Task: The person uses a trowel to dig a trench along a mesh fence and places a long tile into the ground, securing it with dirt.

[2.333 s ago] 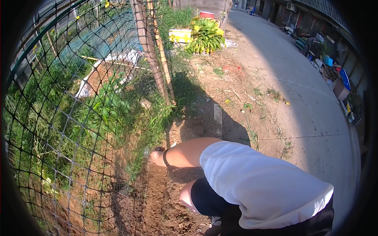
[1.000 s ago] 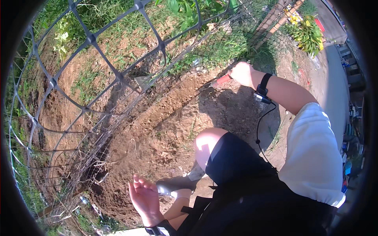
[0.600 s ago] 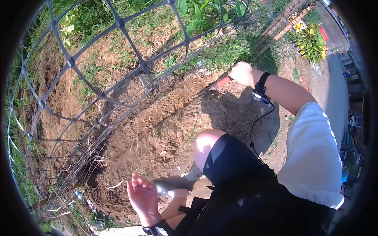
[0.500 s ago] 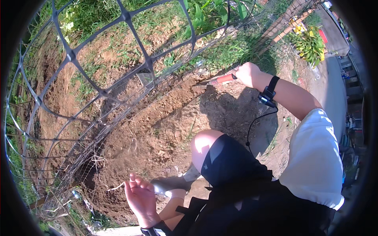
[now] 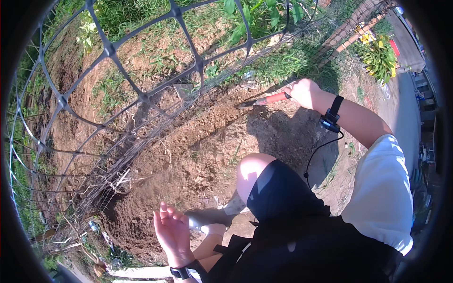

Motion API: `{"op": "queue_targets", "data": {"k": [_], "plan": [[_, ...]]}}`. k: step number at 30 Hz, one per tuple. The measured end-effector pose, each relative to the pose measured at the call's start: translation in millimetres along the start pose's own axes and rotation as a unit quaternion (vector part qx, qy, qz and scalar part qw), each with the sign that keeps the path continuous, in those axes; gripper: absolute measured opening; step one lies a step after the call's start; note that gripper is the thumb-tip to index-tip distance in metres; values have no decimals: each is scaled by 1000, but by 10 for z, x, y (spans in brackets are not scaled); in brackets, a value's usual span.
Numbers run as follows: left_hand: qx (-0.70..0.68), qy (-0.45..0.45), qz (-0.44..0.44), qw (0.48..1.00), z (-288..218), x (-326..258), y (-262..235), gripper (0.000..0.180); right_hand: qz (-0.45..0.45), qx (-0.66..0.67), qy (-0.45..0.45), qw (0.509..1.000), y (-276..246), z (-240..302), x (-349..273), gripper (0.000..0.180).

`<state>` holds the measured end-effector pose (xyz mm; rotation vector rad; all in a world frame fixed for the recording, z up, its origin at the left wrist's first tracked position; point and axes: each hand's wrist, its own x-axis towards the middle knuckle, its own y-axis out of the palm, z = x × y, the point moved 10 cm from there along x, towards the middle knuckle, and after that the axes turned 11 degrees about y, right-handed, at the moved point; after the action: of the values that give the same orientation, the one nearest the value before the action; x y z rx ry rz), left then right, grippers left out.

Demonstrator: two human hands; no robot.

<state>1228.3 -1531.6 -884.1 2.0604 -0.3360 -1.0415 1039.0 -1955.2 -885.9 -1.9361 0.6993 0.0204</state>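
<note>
— Right hand's (image 5: 304,92) grip is wrapping tight round the orange handle of a small trowel (image 5: 264,100), fingers curled fully about it. Are you seeing the blade?

— Yes, the dark blade is pointing toward the wire fence (image 5: 141,94), its tip lying at the foot of the fence where the mesh is meeting the loose brown soil (image 5: 207,141). Whether the tip is touching the earth, I cannot tell.

— And the other hand?

— Left hand (image 5: 172,231) is hanging open, fingers spread and holding nothing, palm facing up, well away from the fence base and hovering over the dug soil on the person's side of it. A black band is sitting on that wrist.

— What is lying between the trowel and that hand?

— A bare knee (image 5: 250,170) is bending up from black shorts, on the near side of the fence, casting shade on the soil. A black wrist strap (image 5: 331,115) on the right arm is trailing a thin cable down toward the shorts.

— Beyond the fence?

— Grass and leafy green plants (image 5: 259,14) are growing behind the mesh, and a yellow-green bush (image 5: 377,54) is standing by the fence's far end.
</note>
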Motion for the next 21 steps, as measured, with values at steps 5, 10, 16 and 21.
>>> {"op": "queue_targets", "data": {"k": [5, 10, 16, 21], "plan": [[6, 1, 8, 1000, -12, -26, 15, 30, 74, -64, -51, 994, 116, 285, 321, 17], [10, 9, -23, 1000, -58, -66, -41, 31, 56, 365, 58, 927, -91, 46, 533, 28], [13, 21, -35, 999, -69, -74, -11, 31, 48, 5, -66, 997, -83, 474, 340, 13], [29, 36, -33, 998, -127, -88, 37, 31, -68, 24, -110, 991, -441, 738, 528, 13]]}}
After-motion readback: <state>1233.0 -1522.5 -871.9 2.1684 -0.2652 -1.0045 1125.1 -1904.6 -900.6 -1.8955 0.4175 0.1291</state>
